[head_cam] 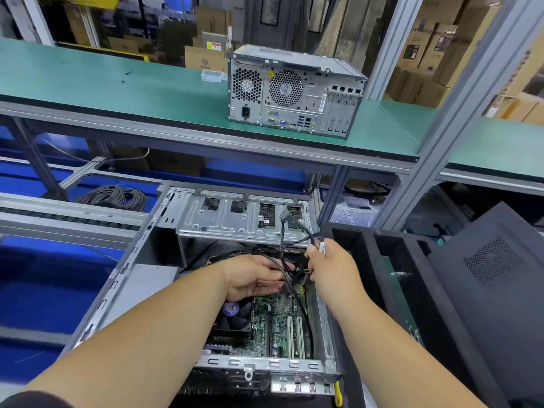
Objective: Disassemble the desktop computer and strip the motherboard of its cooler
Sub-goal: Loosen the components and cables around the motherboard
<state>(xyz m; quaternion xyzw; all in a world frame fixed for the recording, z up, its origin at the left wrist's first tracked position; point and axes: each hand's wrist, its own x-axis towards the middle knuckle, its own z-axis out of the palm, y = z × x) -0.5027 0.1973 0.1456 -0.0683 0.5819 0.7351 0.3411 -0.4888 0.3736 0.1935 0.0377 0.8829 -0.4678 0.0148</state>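
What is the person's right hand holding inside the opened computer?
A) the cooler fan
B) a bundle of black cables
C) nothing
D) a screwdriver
B: the right hand grips the black cables above the motherboard, while the cooler sits untouched below the left hand.
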